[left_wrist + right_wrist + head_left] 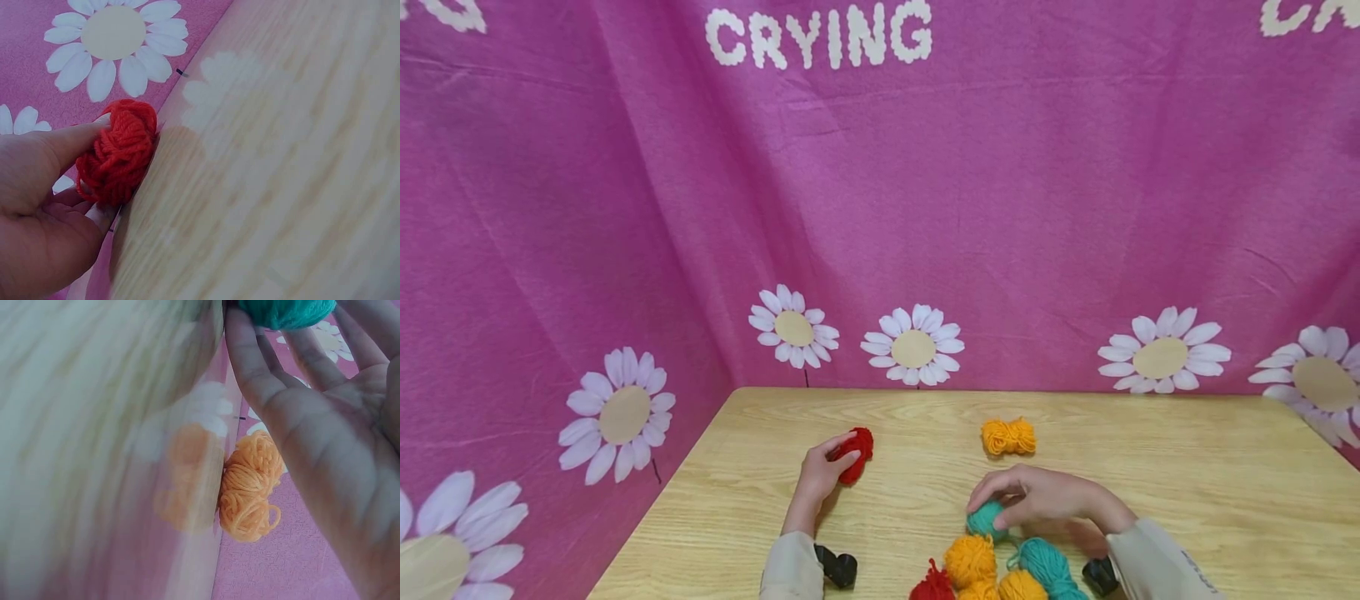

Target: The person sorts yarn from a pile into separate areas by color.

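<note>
My left hand (pixel 822 471) holds a small red yarn bundle (pixel 859 457) between thumb and fingers, at the left of the table. In the left wrist view the red yarn (pixel 125 150) appears against the tabletop, thumb on one side and fingers under the other. My right hand (pixel 1037 496) has its fingers and thumb curled round a teal yarn ball (pixel 985 520), right of the middle. Only the lower part of the teal ball (pixel 287 312) shows in the right wrist view. Just in front of that hand, an orange-yellow yarn bundle (pixel 1009 437) lies alone.
Near the front edge sits a pile: several yellow yarn balls (pixel 970 560), a teal skein (pixel 1049 568) and a red one (pixel 932 583), partly cut off by the frame. Black devices (pixel 838 568) sit at both wrists. A pink daisy-print cloth (pixel 1000 208) hangs behind the wooden table (pixel 910 408).
</note>
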Available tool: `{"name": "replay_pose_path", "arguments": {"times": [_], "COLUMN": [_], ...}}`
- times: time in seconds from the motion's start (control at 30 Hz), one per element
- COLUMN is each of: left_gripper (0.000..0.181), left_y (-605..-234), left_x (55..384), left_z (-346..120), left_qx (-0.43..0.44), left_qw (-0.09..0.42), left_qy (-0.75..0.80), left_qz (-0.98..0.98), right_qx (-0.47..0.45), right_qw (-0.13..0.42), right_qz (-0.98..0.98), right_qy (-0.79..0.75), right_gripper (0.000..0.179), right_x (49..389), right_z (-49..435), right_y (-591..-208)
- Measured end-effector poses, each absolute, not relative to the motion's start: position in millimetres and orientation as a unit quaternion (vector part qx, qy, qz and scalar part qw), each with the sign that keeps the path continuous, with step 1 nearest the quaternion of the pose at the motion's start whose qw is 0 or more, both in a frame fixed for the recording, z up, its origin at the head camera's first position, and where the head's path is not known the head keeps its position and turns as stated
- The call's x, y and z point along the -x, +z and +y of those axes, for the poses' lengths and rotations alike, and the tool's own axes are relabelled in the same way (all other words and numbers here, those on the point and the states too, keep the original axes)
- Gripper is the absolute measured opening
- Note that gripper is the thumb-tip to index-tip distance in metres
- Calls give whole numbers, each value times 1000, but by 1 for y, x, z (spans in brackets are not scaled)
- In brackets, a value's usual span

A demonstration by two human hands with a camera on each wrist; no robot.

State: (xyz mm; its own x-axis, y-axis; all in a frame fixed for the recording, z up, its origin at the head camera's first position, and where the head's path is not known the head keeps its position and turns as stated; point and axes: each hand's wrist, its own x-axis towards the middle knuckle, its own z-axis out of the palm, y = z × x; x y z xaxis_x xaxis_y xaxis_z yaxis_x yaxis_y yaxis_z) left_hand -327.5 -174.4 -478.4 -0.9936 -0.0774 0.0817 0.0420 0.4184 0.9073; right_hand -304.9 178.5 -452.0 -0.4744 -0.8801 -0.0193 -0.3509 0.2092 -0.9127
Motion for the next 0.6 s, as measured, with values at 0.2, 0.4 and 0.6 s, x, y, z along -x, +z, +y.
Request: {"name": "replay_pose_path", "arguments": {"times": [0.2,0.4,0.6], "left_gripper": [38,38,38], "left_y": [-477,-476,-476], "left_x": [327,325,324], "left_z": [-174,-173,-173], "left_qx": [-12,-12,-12], "left_qw": [56,55,56], "left_qy": [-539,-539,-542], "left_qz": [-840,-840,-839], "right_qx": [428,436,419], "right_qw": [269,252,247], "right_qz": [722,722,729], "right_qy": [-473,-474,-482], "right_gripper": [32,32,33], "right_x": [304,303,301], "right_z": [178,179,183], "right_y": [-452,-452,-450]}}
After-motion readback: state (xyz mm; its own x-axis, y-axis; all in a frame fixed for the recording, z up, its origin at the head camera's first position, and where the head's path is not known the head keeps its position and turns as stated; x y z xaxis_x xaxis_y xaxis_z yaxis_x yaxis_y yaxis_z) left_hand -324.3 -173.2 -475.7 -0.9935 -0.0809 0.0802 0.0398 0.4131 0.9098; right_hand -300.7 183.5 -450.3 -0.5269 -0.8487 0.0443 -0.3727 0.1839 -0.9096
